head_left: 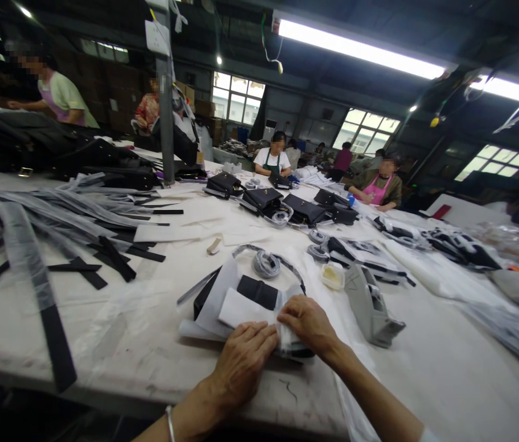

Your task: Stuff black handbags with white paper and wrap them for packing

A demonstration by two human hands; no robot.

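A black handbag (258, 291) lies on the table in front of me, partly covered by white wrapping paper (217, 301). My left hand (246, 357) rests on the paper at the bag's near side, its fingers stretched out and close together. At the bag's right side, my right hand (308, 320) has its fingertips pinched on the white paper. The bag's wrapped strap (266, 263) lies coiled just behind it. What the paper covers underneath is hidden.
A grey tape dispenser (370, 310) and a small tub (333, 276) stand to the right. Black strips in clear film (33, 245) spread over the left, some past the table's front edge. More black bags (263, 199) sit farther back, near co-workers (274, 158).
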